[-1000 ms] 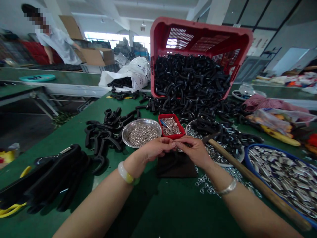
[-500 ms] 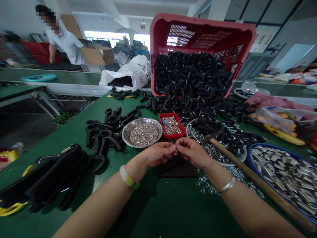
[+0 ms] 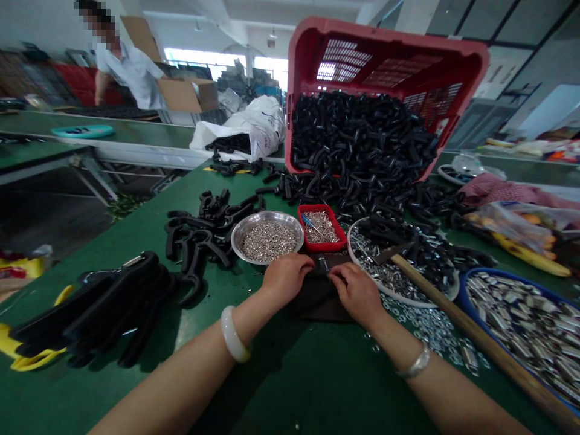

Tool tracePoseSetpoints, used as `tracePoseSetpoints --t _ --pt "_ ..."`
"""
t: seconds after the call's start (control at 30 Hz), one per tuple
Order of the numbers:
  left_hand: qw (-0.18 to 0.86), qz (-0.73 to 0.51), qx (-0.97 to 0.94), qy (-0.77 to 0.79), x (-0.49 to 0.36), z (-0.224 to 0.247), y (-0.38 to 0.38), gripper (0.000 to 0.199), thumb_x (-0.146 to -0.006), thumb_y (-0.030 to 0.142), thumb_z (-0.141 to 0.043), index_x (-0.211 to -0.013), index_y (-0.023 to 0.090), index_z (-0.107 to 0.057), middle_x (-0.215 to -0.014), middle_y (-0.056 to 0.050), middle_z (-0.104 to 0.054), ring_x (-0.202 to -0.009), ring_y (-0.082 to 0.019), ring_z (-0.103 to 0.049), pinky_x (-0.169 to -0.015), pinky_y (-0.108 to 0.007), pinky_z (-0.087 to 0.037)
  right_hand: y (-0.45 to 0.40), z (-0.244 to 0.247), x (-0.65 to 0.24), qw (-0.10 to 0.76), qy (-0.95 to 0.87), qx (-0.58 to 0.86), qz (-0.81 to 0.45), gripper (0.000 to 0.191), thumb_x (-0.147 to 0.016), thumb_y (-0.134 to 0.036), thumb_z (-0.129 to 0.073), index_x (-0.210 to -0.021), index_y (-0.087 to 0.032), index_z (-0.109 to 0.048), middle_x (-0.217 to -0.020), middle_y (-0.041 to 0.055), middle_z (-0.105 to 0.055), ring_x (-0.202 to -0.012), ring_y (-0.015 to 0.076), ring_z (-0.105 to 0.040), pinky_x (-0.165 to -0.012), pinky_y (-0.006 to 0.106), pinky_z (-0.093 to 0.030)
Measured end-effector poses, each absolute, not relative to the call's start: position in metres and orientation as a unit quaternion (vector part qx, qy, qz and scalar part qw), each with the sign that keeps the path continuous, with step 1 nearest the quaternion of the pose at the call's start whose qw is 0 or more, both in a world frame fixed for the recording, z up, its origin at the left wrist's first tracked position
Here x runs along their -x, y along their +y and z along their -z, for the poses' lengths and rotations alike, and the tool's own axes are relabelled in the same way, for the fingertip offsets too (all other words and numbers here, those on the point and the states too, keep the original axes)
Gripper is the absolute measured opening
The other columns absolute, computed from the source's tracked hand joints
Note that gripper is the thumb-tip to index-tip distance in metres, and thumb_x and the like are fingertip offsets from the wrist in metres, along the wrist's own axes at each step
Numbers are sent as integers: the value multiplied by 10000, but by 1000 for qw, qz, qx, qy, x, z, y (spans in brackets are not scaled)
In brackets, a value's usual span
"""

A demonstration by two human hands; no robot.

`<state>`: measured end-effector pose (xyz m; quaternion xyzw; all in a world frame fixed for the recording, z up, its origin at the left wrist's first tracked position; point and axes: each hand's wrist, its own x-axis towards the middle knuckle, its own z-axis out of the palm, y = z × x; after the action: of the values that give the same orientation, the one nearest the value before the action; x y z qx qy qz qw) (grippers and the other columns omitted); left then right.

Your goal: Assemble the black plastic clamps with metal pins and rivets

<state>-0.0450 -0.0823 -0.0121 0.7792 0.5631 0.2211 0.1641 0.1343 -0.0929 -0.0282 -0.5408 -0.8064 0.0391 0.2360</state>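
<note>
My left hand (image 3: 286,279) is closed, its fingertips pressed together over the dark plate (image 3: 317,311); whatever they hold is too small to make out. My right hand (image 3: 359,293) is closed too, thumb and fingers pinched at the plate's right side, their contents hidden. Between the two hands a small shiny metal piece (image 3: 323,263) shows at the back of the plate, close to the right fingertips. Behind the left hand stands a metal bowl (image 3: 236,244) of tiny metal parts. A red tray (image 3: 338,245) of small pins, with a blue-ended tool, sits beside it.
A red crate (image 3: 296,66) tips black plastic parts onto the table. At right are a round tray (image 3: 446,296) of mixed parts, a hammer (image 3: 435,296) across its rim, and a blue basin (image 3: 463,299) of metal pieces. Black handles (image 3: 118,308) lie left. A person stands behind.
My hands, together half a second ago, have moved apart, the left to the left and the right slightly right and down. The small metal piece between them is now visible. The view has shifted slightly.
</note>
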Motion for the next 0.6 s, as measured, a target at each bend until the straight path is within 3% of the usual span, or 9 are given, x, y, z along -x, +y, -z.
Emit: tracePoseSetpoints --t 0.23,0.47,0.6 --pt "96 -204 -789 572 44 20 -86 237 -848 263 -424 -1011 235 -595 -933 -25 -637 -833 -160 -577 -740 -273 -443 -91 27 -137 197 -825 529 -14 137 -817 -149 -444 -833 -140 -580 -813 73 -603 -799 183 -536 -747 282 -403" --pt "52 -197 -799 566 46 25 -86 190 -842 287 -444 -918 253 -614 -880 -6 -614 -766 -146 -567 -627 -239 -426 -96 15 -121 58 -840 524 125 205 -795 -65 -406 -855 -117 -594 -835 115 -581 -845 225 -511 -742 310 -407" --pt "51 -210 -796 566 46 26 -87 178 -831 300 -466 -905 250 -620 -944 3 -596 -783 -139 -565 -615 -235 -425 -99 15 -126 58 -854 504 114 232 -799 -75 -402 -914 -123 -599 -845 110 -586 -854 219 -518 -746 315 -433"
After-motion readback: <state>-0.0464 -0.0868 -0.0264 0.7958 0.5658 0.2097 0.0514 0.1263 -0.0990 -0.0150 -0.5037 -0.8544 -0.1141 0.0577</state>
